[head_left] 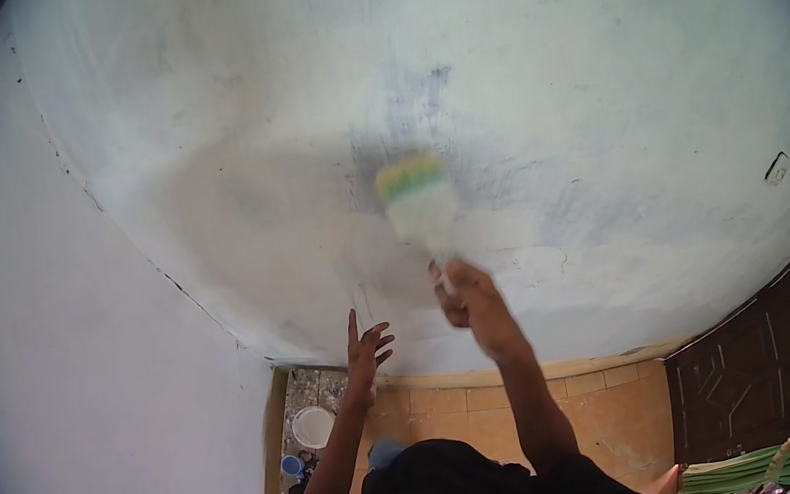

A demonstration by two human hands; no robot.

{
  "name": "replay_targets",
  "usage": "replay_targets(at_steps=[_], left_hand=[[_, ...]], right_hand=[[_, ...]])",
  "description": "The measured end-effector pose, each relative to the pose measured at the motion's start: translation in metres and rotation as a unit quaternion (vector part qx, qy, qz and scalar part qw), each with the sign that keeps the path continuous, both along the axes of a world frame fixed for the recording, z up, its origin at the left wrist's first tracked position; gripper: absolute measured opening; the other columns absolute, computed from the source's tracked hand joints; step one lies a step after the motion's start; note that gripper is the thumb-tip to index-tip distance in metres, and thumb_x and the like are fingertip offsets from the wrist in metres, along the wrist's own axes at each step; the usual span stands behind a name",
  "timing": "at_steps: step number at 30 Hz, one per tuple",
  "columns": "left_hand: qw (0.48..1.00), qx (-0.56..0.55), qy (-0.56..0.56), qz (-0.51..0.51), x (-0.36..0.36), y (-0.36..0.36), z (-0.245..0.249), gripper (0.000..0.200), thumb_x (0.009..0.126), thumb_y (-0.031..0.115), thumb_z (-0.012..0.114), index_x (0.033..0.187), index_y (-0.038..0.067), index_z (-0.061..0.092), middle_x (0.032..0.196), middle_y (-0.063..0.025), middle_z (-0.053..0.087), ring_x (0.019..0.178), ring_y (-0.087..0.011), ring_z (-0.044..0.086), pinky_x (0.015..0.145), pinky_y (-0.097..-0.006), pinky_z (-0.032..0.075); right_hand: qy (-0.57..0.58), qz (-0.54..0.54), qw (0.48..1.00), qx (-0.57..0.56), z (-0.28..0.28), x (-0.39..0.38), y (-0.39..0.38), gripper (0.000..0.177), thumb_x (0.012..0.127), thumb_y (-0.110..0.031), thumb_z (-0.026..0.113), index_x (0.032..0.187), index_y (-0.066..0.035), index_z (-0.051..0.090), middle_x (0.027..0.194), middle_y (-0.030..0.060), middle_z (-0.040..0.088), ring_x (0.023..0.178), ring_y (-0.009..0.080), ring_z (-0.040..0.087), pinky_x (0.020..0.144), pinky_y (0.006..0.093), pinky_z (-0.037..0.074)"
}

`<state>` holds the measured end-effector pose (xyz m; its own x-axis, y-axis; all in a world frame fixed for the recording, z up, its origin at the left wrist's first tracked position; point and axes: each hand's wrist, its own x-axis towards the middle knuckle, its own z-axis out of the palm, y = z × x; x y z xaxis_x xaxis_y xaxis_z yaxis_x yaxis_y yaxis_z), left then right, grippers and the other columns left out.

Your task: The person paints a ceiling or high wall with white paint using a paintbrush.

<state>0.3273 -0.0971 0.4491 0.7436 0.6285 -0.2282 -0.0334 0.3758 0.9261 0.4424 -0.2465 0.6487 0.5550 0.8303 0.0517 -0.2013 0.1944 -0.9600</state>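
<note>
My right hand (469,299) is wrapped round the handle of a wide paintbrush (424,207). The brush has a whitish body with green and yellow bands at its top end, and it is slightly smeared by motion. Its bristle end points up and overlaps a patchy grey-blue area of the wall (598,107). Lower and to the left, my left hand (366,352) is raised in front of the wall with its fingers spread and nothing in them.
A white round container (313,427) and a blue cup (291,465) stand on a stained surface at lower left. Orange tiles (601,420) cover the floor. A dark carved wooden panel (765,367) and green cloth (769,467) are at right. A cracked corner line runs down the left.
</note>
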Motion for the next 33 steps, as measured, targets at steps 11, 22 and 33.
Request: replay_targets(at_steps=[11, 22, 33], left_hand=[[1.000, 0.005, 0.011, -0.015, -0.019, 0.022, 0.008, 0.076, 0.098, 0.029, 0.051, 0.154, 0.025, 0.000, 0.124, -0.0096, 0.059, 0.103, -0.0197, 0.061, 0.087, -0.0364, 0.049], [0.999, 0.014, 0.029, -0.034, -0.038, 0.090, 0.012, 0.075, 0.098, 0.025, 0.050, 0.154, 0.025, 0.000, 0.124, -0.0096, 0.059, 0.103, -0.0193, 0.060, 0.086, -0.0360, 0.049], [0.997, 0.008, 0.028, -0.074, -0.046, 0.107, 0.010, 0.074, 0.098, 0.026, 0.050, 0.154, 0.024, 0.001, 0.124, -0.0106, 0.059, 0.104, -0.0206, 0.061, 0.087, -0.0372, 0.049]], right_hand=[[-0.159, -0.148, 0.976, 0.029, -0.075, 0.024, 0.074, 0.047, 0.099, -0.053, 0.039, 0.082, -0.011, 0.048, 0.057, -0.0067, 0.033, 0.046, 0.0036, 0.031, 0.042, 0.0206, 0.027], [0.175, -0.140, 0.948, -0.227, -0.295, -0.058, 0.057, 0.036, 0.101, -0.044, 0.042, 0.088, -0.011, 0.049, 0.058, -0.0067, 0.035, 0.045, 0.0047, 0.030, 0.042, 0.0221, 0.025], [0.134, -0.086, 0.986, -0.055, -0.077, -0.071, 0.062, 0.026, 0.100, -0.033, 0.047, 0.093, -0.009, 0.052, 0.060, -0.0084, 0.031, 0.048, 0.0024, 0.024, 0.043, 0.0202, 0.020]])
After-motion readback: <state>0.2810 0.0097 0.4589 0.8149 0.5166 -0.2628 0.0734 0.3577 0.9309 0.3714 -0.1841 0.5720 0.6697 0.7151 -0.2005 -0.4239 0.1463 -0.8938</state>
